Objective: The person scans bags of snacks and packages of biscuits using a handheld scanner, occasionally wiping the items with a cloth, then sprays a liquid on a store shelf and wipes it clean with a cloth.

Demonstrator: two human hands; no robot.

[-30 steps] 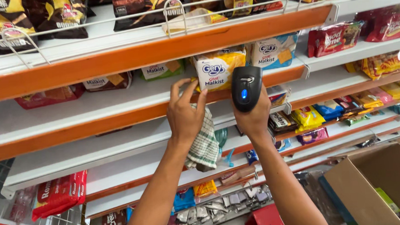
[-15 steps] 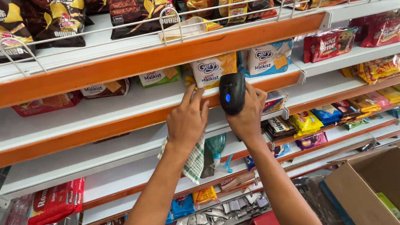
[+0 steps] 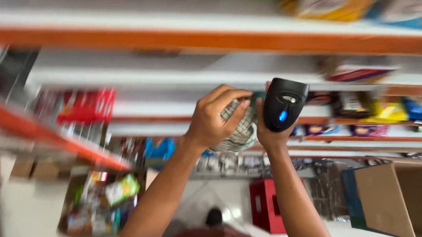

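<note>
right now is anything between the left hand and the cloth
No. The left hand already grips the checked cloth directly, fingers curled over it. The right hand beside it holds the black scanner.

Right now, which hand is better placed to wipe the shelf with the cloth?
Left. The left hand already grips the checked cloth, while the right hand is full with the black scanner.

White shelves (image 3: 170,77) with orange edges hold blurred snack packets — below, a pale floor (image 3: 28,219) and an open cardboard box (image 3: 402,195).
</note>
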